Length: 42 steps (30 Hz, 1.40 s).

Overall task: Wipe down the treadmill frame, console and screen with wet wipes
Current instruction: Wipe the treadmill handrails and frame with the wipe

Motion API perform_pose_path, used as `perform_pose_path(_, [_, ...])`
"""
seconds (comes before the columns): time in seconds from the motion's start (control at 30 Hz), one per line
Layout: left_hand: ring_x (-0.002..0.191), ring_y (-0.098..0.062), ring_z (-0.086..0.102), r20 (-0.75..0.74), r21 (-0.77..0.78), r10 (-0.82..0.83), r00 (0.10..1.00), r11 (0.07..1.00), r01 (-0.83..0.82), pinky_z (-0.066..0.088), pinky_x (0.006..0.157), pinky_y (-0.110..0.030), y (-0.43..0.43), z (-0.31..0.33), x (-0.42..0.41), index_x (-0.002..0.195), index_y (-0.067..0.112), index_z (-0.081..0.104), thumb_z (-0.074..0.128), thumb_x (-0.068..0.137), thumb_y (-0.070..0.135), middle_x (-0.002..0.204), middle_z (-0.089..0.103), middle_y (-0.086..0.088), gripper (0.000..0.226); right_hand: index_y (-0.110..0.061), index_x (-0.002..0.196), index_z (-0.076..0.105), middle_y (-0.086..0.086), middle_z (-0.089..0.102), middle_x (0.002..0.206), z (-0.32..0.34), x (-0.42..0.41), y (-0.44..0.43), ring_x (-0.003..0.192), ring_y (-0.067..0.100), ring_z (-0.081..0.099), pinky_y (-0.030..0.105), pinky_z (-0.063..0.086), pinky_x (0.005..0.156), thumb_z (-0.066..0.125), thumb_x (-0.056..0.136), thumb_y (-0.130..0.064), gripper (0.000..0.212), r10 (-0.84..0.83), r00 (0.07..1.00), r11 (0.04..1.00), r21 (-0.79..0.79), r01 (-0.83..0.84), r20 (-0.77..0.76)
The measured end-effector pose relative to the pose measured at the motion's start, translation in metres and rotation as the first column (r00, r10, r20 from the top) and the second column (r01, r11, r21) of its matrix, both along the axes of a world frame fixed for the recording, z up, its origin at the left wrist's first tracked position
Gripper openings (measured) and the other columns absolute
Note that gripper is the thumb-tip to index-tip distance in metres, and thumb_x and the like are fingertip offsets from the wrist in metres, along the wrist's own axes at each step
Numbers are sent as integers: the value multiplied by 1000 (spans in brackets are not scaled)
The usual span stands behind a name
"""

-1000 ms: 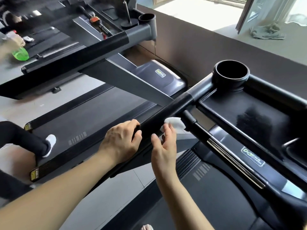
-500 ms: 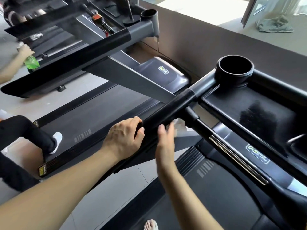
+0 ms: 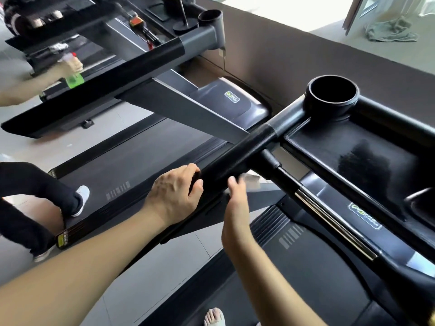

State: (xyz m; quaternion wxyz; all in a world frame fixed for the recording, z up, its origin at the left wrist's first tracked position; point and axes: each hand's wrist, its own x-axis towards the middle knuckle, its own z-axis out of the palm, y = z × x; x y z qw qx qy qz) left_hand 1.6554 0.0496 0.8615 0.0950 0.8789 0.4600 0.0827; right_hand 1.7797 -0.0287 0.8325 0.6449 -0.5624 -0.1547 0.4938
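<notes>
Wiping the handrail [image 3: 235,156] well calls, I judge, for a steady brace and full passes round its underside, right up to the joint with the console tray [image 3: 317,156]. The left hand [image 3: 174,196] curls its fingers over the rail's padded sleeve, gripping it. Just beside it, at its three o'clock, the right hand [image 3: 235,203] stands edge-on with straight fingers. The wet wipe [image 3: 253,178], blurred, shows at that hand's one o'clock and appears pressed to the rail's inner side by the fingertips. Farther off at two o'clock lies the smeared console tray, with the cup holder [image 3: 332,95] beyond.
</notes>
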Motion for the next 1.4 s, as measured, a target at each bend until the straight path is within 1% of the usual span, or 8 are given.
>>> perform_pose_path(0.2, [91,-28,63,-15,-1,-4,1000,1000,4,47,76,-40,1,0,1,108,20,56,31,91,48,97,67,0,42,-15,158,27,3,30,164,14,-6,-6,151,9,24,33,24,124,40,103,-38,61,141,895,990,-74,-120,423])
perform_pose_path(0.43, [91,-27,64,-12,-4,-11,1000,1000,11,49,76,-39,0,1,0,110,20,59,31,90,48,98,68,-2,44,5,111,51,24,53,125,49,56,41,124,39,44,51,33,111,40,84,-32,47,241,626,952,-307,-3,741])
perform_pose_path(0.63, [89,-26,62,-11,-21,-4,1000,1000,4,50,77,-40,0,3,0,108,20,57,32,89,48,96,66,0,42,-6,106,69,13,70,106,66,122,68,96,30,67,40,55,89,54,82,-50,52,187,891,912,-410,-1,414])
perform_pose_path(0.8, [90,-27,63,-11,-23,-8,1000,1000,8,51,77,-40,-1,3,0,108,19,56,31,89,49,96,66,-1,43,-19,69,51,-3,46,51,61,147,64,42,12,44,18,34,39,48,86,-16,17,-31,991,914,-397,80,128])
perform_pose_path(0.97, [91,-26,62,-36,-37,2,999,999,-3,50,78,-40,0,2,1,107,21,55,28,89,50,97,66,0,43,-10,115,59,9,61,97,48,139,74,83,23,61,34,59,71,49,74,-32,47,-42,993,917,-389,83,113])
perform_pose_path(1.07, [91,-25,62,-40,-35,1,999,999,-2,50,78,-40,0,3,0,106,21,54,27,89,50,96,65,1,43,-14,89,57,5,53,81,50,136,73,72,19,54,27,54,60,46,83,-24,17,-31,993,933,-353,69,111])
perform_pose_path(1.2, [89,-25,62,-41,-35,7,999,999,-8,50,77,-40,0,2,1,105,22,54,28,89,50,95,65,1,42,-21,93,56,3,58,86,41,137,77,81,24,59,42,56,87,46,67,-41,34,-31,990,943,-325,74,137])
perform_pose_path(1.4, [90,-27,62,-33,-42,9,999,999,-10,51,79,-41,1,3,1,104,21,53,30,89,49,95,65,0,40,-15,101,59,2,53,74,50,140,74,58,17,49,26,40,53,51,88,-33,24,59,990,940,-340,-12,129])
